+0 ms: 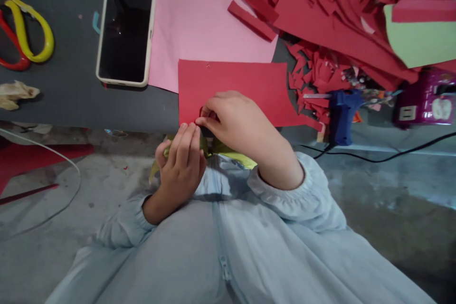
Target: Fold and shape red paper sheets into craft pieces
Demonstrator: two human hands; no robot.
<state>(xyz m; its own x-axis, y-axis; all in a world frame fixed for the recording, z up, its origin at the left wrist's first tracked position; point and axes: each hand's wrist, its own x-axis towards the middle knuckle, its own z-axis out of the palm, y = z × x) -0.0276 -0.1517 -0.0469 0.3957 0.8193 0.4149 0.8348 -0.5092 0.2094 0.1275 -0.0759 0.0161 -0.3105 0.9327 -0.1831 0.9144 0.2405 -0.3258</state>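
A rectangular sheet of red paper lies along the table's front edge, partly over a larger pink sheet. At the red paper's near left corner, my left hand grips its edge, fingers pressed together and thumb hidden. My right hand lies over the sheet, its thumb and fingertips pinched on the same near edge, beside my left fingertips. Exactly how the edge sits between the fingers is hidden. Below my hands, yellow-green material shows at my lap.
A phone lies left of the paper, with yellow-and-red-handled scissors farther left. Red paper scraps are heaped at right. A blue glue gun stands near the front edge beside a purple box; a black cord trails there.
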